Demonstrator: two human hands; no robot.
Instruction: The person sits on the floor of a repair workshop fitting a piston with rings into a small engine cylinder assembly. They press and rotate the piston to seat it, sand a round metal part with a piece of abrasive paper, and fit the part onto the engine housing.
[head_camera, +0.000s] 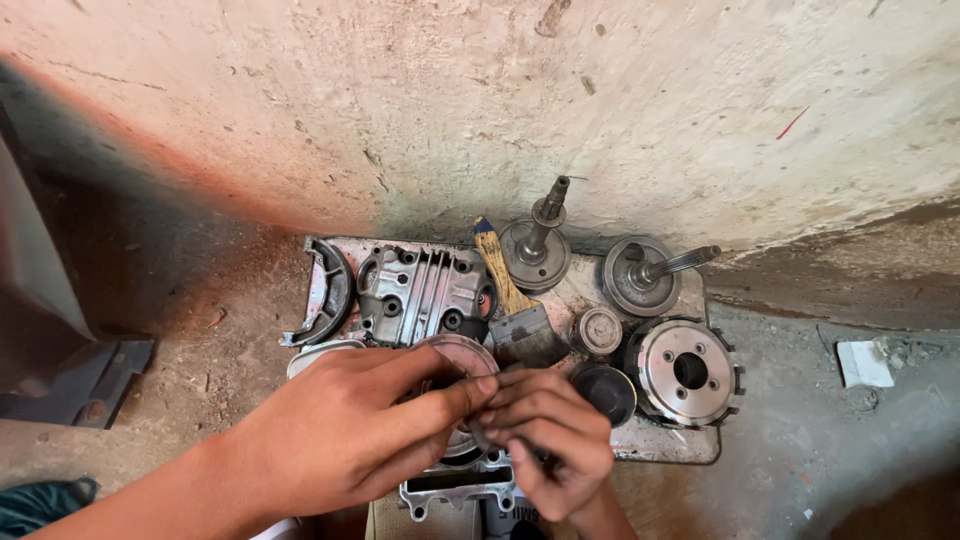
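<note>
Here, at the tray's (660, 452) near edge, the left hand (345, 435) and right hand (545, 430) pinch a thin ring (474, 432) over a round plate (462, 352); seating it looks underway, needing square alignment. Beyond lie a brush (515, 305) and clutch hub (687, 371).

Soft daylight, wall top bright — left side + bottom-right corner in shadow; slight wide-angle bend at edges, focus sharp.

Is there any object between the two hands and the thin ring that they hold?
Nothing visible. The left hand and the right hand both pinch the thin ring directly, above the round metal disc.
</note>
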